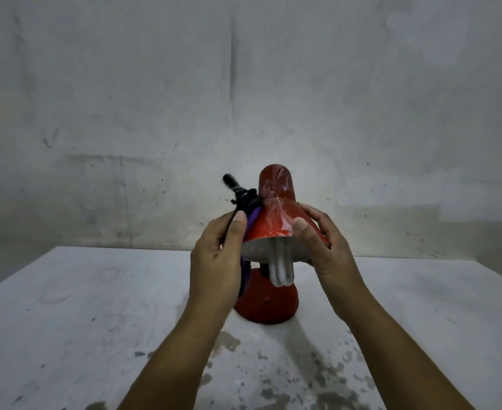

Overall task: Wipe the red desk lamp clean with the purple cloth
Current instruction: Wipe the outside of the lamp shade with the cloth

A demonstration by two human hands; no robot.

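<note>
Head view, fingers: the left hand curls its fingers round a crumpled purple cloth, thumb pressed along the cloth at the left edge of the shade.
Right fingers: the right hand grips the glossy red conical metal lamp shade at its right rim, thumb on the outer face near the rim, the other fingers wrapped behind the shade.
Cloth: wedged between the left hand and the shade; a purple strip also shows below the palm, hanging toward the base.
Lamp: the red desk lamp stands near the middle of the table, its shade tilted so that the white inside faces the camera.
Bulb: a white looped tube bulb sticks out of the shade mouth, pointing down.
Joint: a black jointed arm with a knob projects up and left from the shade's neck.
Base: a round red flared base rests on the table, partly hidden by the left wrist.
Table: a pale grey stained tabletop, with dark blotches near the front edge.
Wall: a scuffed grey plaster wall behind.
</note>
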